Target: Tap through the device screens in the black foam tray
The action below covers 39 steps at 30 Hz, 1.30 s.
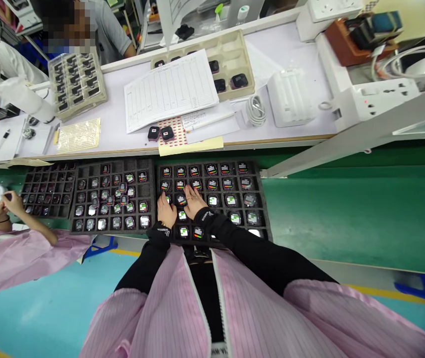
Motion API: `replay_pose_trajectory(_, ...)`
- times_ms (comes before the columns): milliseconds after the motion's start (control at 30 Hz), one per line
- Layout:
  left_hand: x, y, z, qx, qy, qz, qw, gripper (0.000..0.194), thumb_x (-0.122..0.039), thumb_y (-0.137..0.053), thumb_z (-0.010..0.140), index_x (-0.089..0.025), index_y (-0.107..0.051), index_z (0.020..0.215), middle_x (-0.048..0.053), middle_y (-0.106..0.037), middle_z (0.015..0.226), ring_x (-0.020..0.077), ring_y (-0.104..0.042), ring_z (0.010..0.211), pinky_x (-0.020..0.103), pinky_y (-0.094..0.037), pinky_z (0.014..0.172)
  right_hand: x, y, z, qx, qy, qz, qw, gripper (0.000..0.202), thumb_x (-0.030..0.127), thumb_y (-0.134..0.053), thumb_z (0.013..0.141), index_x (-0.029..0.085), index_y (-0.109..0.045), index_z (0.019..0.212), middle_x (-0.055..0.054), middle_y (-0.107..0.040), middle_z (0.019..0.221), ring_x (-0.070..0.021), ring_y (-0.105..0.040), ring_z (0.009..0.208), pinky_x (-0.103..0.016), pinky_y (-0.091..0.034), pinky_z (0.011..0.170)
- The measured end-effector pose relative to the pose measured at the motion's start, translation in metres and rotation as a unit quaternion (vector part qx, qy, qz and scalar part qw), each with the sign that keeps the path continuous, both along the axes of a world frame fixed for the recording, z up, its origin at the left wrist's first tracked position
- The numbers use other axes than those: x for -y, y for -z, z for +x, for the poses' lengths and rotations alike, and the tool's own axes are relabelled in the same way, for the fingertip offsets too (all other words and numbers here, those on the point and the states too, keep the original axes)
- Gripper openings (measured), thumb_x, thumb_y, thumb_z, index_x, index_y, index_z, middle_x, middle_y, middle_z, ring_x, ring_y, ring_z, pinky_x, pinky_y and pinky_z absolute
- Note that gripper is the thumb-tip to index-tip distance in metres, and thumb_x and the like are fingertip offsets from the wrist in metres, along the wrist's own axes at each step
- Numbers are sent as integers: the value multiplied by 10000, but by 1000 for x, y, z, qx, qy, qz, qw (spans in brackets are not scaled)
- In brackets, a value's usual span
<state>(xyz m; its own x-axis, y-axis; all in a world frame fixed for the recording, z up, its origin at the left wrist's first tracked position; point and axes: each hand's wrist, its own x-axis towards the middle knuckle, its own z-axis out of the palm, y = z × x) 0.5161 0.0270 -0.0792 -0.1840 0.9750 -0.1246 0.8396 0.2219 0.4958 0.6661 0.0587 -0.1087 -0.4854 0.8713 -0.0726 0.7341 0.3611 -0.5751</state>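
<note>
In the head view, the foam tray [265,214] is lying on the green surface [320,219], and the person's two hands are resting inside it. The left hand [166,214], fingers slightly bent, is lying over a bright-faced device [168,199] in the foam tray's left column; the right hand [195,203], fingers part-spread, is resting beside a dark device [181,199] in the next column. The fingers are covering the contact, so I can't fairly tell whether either hand is gripping anything. Work seems to be partway along: the foam tray's two far rows are showing dark faces with coloured stripes, while many nearer devices are showing green-and-white screens; which are finished isn't clear. Left of the foam tray, a second tray [142,191] is holding more devices, and further left a co-worker's hand [14,203] is appearing. Beyond the foam tray, the bench [113,99] is carrying a paper form [171,89] and two loose devices [166,133].
</note>
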Motion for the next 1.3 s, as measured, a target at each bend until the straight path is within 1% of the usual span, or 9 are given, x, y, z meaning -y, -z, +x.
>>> replay_pose_trajectory(167,-5,7,-7,31,-7,-15,999,696,-84,-471,807,-21,-258,1467,242,-423,1449,296,-416,1373,410,-359,1157,-13,-2,-13,37,8,-25,999,842,188,-454,812,-137,-103,1505,-277,-332,1524,-317,-221,1478,-529,-146,1231)
replay_pose_trajectory(300,-5,8,-9,34,-20,-21,999,754,-88,-518,768,-22,-257,1472,243,-448,1425,313,-415,1374,423,-351,1165,-16,-5,-11,74,-4,-46,996,860,205,-488,799,-159,-136,1493,-277,-324,1526,-323,-179,1489,-513,-114,1238)
replay_pose_trajectory(400,-5,9,-9,45,-25,-17,999,774,-89,-524,761,-52,-245,1482,226,-434,1446,302,-397,1394,420,-350,1169,-5,-7,0,47,-21,-36,998,856,179,-470,768,-161,-157,1489,-264,-345,1520,-321,-187,1487,-531,-126,1235)
replay_pose_trajectory(533,-4,9,-9,41,-12,-11,999,756,-95,-515,767,-43,-257,1476,232,-439,1431,302,-411,1380,420,-351,1166,22,-9,12,25,-44,-29,998,852,144,-455,741,-157,-173,1487,-253,-397,1495,-322,-236,1472,-547,-152,1229)
replay_pose_trajectory(633,-4,8,-8,30,-11,-14,999,737,-106,-509,774,-29,-272,1468,241,-459,1398,316,-433,1355,433,-360,1153,40,-11,13,29,-51,-31,998,833,130,-444,742,-163,-191,1480,-252,-373,1509,-316,-242,1470,-524,-164,1232)
replay_pose_trajectory(733,-5,8,-7,22,-18,-14,1000,746,-105,-512,769,-48,-272,1473,233,-467,1387,323,-441,1344,448,-370,1141,47,-15,10,45,-56,-37,997,838,134,-467,729,-169,-219,1470,-273,-358,1510,-327,-219,1476,-528,-160,1230)
replay_pose_trajectory(867,-6,10,-7,19,-17,-14,1000,746,-108,-518,762,-64,-283,1469,221,-479,1366,326,-446,1331,464,-361,1145,44,-18,9,57,-60,-39,996,853,138,-489,712,-182,-229,1459,-304,-408,1465,-336,-216,1476,-544,-154,1223)
replay_pose_trajectory(1167,-7,7,-8,13,-13,-33,999,755,-136,-512,778,-43,-252,1481,224,-465,1379,326,-433,1330,461,-352,1149,24,-12,31,34,24,-23,999,870,132,-465,720,-160,-168,1483,-270,-374,1504,-337,-212,1477,-571,-176,1222)
replay_pose_trajectory(1300,-8,6,-5,-1,-15,-38,999,739,-139,-513,778,-59,-275,1473,216,-461,1389,332,-443,1315,468,-341,1153,23,-14,31,8,-6,-24,1000,887,136,-455,730,-138,-121,1505,-255,-393,1498,-336,-218,1476,-596,-173,1216)
